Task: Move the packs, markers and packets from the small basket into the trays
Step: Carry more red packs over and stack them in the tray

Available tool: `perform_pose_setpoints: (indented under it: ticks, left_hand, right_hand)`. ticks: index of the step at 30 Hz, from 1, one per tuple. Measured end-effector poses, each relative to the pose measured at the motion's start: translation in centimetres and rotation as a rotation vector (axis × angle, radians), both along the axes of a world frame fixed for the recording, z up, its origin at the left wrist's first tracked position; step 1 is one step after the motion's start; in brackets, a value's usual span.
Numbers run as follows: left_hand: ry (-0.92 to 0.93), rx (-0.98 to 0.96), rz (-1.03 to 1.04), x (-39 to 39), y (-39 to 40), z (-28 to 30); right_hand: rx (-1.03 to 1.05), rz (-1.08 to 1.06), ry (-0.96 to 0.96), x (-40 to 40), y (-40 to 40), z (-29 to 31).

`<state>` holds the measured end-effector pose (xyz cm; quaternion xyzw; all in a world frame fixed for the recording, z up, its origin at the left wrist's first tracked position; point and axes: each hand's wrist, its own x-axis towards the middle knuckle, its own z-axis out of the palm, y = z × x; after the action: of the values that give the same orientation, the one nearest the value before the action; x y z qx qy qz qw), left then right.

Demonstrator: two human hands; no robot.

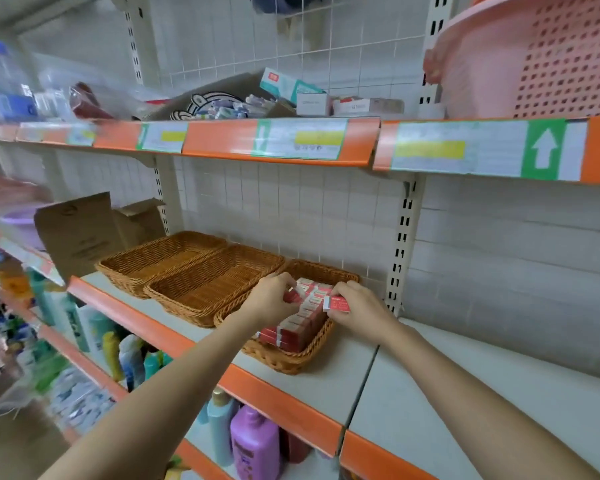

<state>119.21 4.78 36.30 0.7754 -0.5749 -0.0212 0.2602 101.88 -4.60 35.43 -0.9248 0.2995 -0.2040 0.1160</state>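
Head view: both hands work at the right tray [284,362]; left hand [274,299] pinches a red pack [293,296], right hand [355,306] pinches another pack [336,303]. Best to seat each squarely against the row.

No text is legible anywhere. A white up-arrow on a green field is seen on the shelf-edge label [543,148]. Print on the red packs [302,323], cardboard box [80,237] and purple bottle [253,445] is blurred beyond reading.
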Motion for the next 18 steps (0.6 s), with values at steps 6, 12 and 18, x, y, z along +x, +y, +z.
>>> perform_pose_setpoints:
  ticks: [6, 12, 18]
  left_hand:
    - [0.047, 0.016, -0.028, 3.0, -3.0, -0.5]
    - [0.008, 0.089, -0.196, 6.4, -7.1, -1.3]
    - [-0.116, 0.077, -0.400, 9.2, -9.9, -2.3]
  right_hand:
    - [0.043, -0.004, -0.035, 2.7, -2.8, -0.7]
    - [0.067, -0.099, -0.004, 5.5, -4.0, -1.6]
    - [0.025, -0.247, 0.048, 8.2, -4.0, -2.9]
